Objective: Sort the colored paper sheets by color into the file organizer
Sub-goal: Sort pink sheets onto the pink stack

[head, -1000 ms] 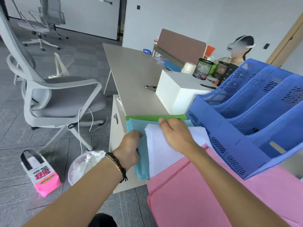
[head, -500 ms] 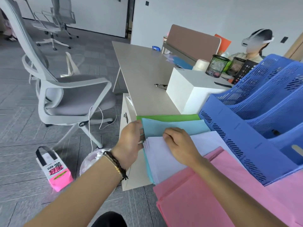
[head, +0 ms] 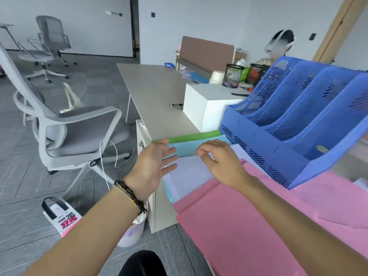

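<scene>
A fanned stack of paper lies on the desk corner: green sheets farthest, light blue sheets over them, white sheets on top, and pink sheets nearest me. The blue file organizer, with several slanted slots, stands just right of the stack. My left hand hovers with fingers spread at the stack's left edge, holding nothing. My right hand rests on the white sheets, its fingers bent down at their far edge.
A white box stands behind the organizer, with mesh pen cups and a person beyond. A grey office chair stands left of the desk. On the floor below are a pink-and-white bag and a bin.
My left hand has let go of the stack's left edge and opened its fingers. My right hand stays on the white sheets. The camera has tilted, so the organizer shows more fully.
</scene>
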The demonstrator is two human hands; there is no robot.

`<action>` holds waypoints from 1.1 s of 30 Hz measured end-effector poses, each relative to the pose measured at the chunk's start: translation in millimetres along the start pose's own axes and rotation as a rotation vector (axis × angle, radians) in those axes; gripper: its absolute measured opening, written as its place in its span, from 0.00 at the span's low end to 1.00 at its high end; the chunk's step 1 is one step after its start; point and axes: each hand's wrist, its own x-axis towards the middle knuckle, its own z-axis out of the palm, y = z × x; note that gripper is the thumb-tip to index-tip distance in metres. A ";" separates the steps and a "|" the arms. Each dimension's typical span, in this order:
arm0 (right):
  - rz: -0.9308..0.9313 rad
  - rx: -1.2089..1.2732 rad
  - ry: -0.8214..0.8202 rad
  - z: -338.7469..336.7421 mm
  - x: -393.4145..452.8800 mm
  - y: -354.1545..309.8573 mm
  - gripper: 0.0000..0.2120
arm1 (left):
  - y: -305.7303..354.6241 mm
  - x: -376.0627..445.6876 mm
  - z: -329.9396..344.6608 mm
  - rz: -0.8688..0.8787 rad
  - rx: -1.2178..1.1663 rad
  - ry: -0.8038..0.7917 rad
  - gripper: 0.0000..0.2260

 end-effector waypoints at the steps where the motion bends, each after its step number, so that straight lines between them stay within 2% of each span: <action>1: 0.008 -0.015 0.007 -9.7 -10.2 -0.1 0.09 | -2.6 -5.3 10.4 -0.003 0.018 -0.028 0.15; 7: 0.125 -0.147 0.059 -74.7 -89.4 12.9 0.10 | -29.4 -37.8 84.8 -0.044 0.129 -0.254 0.16; 12: 0.314 -0.242 0.104 -125.5 -186.7 32.5 0.09 | -69.1 -83.4 149.5 -0.010 0.324 -0.497 0.14; 14: 0.412 -0.301 0.082 -144.3 -228.0 38.0 0.10 | -90.9 -102.9 169.1 0.130 0.513 -0.632 0.13; 17: 0.548 -0.375 0.067 -171.5 -287.8 39.2 0.11 | -130.5 -125.0 193.4 0.521 0.992 -0.827 0.14; 19: 0.624 -0.424 0.064 -187.7 -323.9 37.2 0.11 | -153.5 -138.9 208.6 0.764 1.315 -0.844 0.14; 21: 0.697 -0.453 0.073 -202.1 -357.7 34.8 0.11 | -171.0 -153.5 222.6 0.897 1.520 -0.861 0.13; 25: 0.836 -0.486 0.080 -221.2 -417.4 27.2 0.10 | -196.2 -174.9 245.4 0.865 1.639 -0.927 0.15; 33: 0.963 -0.436 0.090 -221.1 -482.1 16.7 0.15 | -248.6 -196.5 292.7 0.811 1.589 -1.095 0.24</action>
